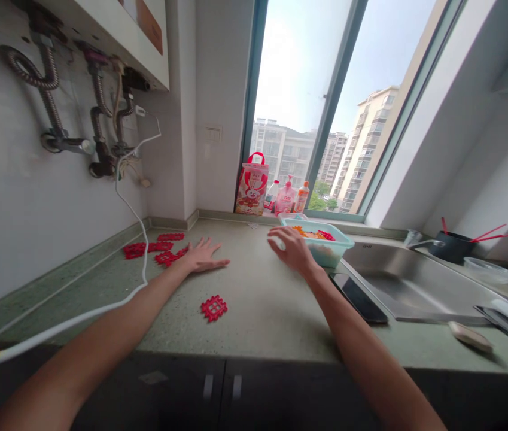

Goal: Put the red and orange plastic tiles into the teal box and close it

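Pieces (164,258) lie beside your left hand (200,257), fingers spread at the counter (262,317); one sits nearer you. Your right hand (296,248) curls beside the tub (331,254), grip unclear. Advisable: light left palm, right wrist clear of the rim.

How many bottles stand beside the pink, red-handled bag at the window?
3: a clear, red-capped bottle nearest the bag, a pink pump bottle in the middle, and an orange-capped bottle farthest from the bag. More could be hidden behind.
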### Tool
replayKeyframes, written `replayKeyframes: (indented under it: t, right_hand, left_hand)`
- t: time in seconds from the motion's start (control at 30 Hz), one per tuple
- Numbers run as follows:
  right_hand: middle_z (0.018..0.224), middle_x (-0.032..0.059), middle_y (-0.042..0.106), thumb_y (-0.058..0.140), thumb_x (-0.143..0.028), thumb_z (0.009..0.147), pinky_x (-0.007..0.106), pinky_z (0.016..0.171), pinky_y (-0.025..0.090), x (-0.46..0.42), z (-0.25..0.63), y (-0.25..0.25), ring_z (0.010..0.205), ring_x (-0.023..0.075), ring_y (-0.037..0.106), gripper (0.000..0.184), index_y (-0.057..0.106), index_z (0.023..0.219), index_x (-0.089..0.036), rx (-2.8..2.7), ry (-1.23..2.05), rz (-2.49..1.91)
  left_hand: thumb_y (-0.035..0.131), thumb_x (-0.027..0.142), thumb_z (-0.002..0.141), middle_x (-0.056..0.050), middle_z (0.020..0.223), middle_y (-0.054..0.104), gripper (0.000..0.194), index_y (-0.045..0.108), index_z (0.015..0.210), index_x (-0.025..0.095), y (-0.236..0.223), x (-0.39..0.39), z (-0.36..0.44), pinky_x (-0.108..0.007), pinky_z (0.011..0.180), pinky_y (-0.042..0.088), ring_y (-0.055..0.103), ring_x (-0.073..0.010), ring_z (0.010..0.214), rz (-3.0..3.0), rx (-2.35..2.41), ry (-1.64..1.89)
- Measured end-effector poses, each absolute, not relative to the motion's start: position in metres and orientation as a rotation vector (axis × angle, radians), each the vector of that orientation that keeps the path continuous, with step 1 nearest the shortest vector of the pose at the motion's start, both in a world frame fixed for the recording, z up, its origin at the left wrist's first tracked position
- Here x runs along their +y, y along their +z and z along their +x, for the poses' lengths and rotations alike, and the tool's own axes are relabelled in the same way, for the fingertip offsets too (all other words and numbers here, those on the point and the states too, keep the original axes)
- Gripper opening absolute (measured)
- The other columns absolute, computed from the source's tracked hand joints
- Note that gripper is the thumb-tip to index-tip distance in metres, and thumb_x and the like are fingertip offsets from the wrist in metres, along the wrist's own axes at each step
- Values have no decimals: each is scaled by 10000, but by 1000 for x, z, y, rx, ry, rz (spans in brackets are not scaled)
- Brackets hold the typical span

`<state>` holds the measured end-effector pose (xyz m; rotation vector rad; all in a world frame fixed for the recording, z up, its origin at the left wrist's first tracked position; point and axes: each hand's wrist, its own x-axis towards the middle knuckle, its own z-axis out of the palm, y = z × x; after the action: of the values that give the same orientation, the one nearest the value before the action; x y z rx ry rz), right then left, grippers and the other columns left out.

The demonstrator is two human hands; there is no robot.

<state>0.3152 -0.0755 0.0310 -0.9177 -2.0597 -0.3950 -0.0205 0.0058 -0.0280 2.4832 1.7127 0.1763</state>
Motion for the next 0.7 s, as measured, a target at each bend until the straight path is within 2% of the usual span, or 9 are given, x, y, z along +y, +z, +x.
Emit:
replayKeyframes:
  t: [0.03, 0.13, 0.23, 0.33, 0.4, 0.6, 0.7]
  right_hand:
    - [1223, 93, 750, 604, -444, 1024, 413, 1042, 494, -84, 285, 22, 1114, 247, 673, 276, 754, 1148, -248, -2261, -274, -761]
    - [1316, 64, 731, 747, -579, 911, 371, 1095, 482, -111, 210, -9, 1183, 241, 678, 464, 727, 1279, -297, -2608, 50, -380]
    - [1208, 22, 776, 698, -529, 960, 308, 1062, 495, -119, 176, -27, 1094, 200, 713, 341, 764, 1210, -307, -2667, 208, -281]
    - [1103, 22, 798, 732, -511, 925, 333, 1048, 498, -103, 188, -22, 1041, 221, 719, 272, 796, 1092, -307, -2636, 118, -423]
    - [1118, 44, 794, 752, -513, 902, 365, 1049, 490, -85, 211, -10, 1053, 245, 705, 272, 795, 1075, -306, -2511, 5, -604]
    - [1126, 100, 757, 676, -525, 956, 387, 987, 505, -47, 279, 0, 1018, 256, 689, 342, 753, 1130, -241, -1819, -83, -1046]
    - [1085, 100, 753, 569, -556, 996, 373, 915, 534, -38, 297, -14, 947, 240, 700, 435, 702, 1221, -208, -1673, 72, -1117]
  left_hand:
    - [394, 985, 785, -173, 1756, 92, 1120, 275, 1684, 327, -28, 5, -20, -797, 1188, 55, 48, -482, 1609, 2482, 1716, 177]
    - [394, 964, 809, -176, 1756, 84, 1112, 244, 1694, 308, -28, 4, -19, -789, 1194, 67, 45, -464, 1615, 2485, 1710, 169]
    - [412, 955, 810, -191, 1754, 83, 1122, 238, 1696, 290, -27, 4, -18, -781, 1199, 80, 57, -452, 1618, 2502, 1692, 160]
    - [436, 901, 848, -196, 1753, 91, 1079, 222, 1701, 275, -26, 6, -14, -764, 1211, 89, 71, -432, 1623, 2520, 1687, 120]
    - [453, 865, 869, -197, 1752, 99, 1053, 216, 1702, 266, -25, 8, -7, -754, 1216, 99, 75, -426, 1624, 2553, 1643, 82]
    - [450, 912, 846, -127, 1765, 136, 1041, 247, 1690, 337, -25, 1, 38, -698, 1251, 79, 75, -405, 1629, 2689, 1309, 100]
    - [412, 867, 900, -101, 1742, 269, 932, 338, 1654, 324, -25, -9, 67, -591, 1281, 158, 205, -358, 1611, 2667, 1140, 289]
